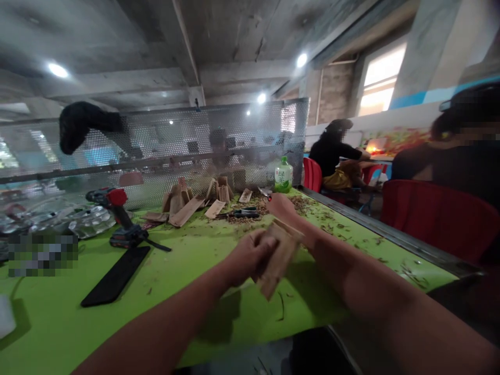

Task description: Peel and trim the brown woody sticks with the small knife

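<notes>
My left hand (253,254) is closed round a flat piece of tan wood or card (278,258), tilted above the green table (175,281). Farther forward, my right hand (280,205) reaches across the table toward small brown bits, just in front of a green-capped bottle (283,176). A small red and metal item (266,194) shows at its fingertips; whether the hand grips it is unclear. Dark-handled pliers (246,212) lie left of my right hand. Several tan pieces (186,210) stand and lie behind them.
A red and black cordless drill (121,216) stands at the left, near a black flat case (116,277). Clear plastic items lie beyond it. A perforated metal screen (167,156) borders the table's back. Two people sit at the right by red chairs (433,219).
</notes>
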Demonstrator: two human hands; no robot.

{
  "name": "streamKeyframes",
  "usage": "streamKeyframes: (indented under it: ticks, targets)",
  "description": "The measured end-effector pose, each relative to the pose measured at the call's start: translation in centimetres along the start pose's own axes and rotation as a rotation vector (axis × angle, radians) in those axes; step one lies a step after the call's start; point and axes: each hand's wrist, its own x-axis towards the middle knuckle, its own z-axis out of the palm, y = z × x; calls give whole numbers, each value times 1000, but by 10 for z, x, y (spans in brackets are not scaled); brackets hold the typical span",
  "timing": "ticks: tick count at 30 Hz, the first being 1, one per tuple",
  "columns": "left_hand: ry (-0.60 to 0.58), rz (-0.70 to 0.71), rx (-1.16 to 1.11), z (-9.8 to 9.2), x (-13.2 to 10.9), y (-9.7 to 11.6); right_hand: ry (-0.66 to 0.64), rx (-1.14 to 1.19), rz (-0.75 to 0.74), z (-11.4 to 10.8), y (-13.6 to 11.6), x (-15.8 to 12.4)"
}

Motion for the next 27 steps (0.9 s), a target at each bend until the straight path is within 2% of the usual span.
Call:
streamKeyframes:
  ticks: [3, 6, 8, 10, 16, 19, 24, 27]
  targets:
    - [230, -18, -112, -25, 11, 2, 104, 148, -34, 3, -10, -7]
    - [452, -3, -182, -61, 31, -3, 89, 172, -215, 7, -31, -24]
    - [531, 42, -194, -77, 42, -8, 69, 120, -337, 10, -45, -36]
    - [543, 101, -187, -85, 48, -13, 37, 43, -404, 11, -54, -46]
    - [577, 152, -181, -85, 49, -12, -31, -113, -434, 13, -60, -52]
    - [593, 129, -174, -79, 47, -7, -15, -144, -431, 11, -57, -49]
    - [533, 94, -240, -70, 47, -5, 23, -161, -463, 5, -51, -47]
    - [538, 82, -229, -68, 49, -3, 46, -151, -440, 8, -48, -45]
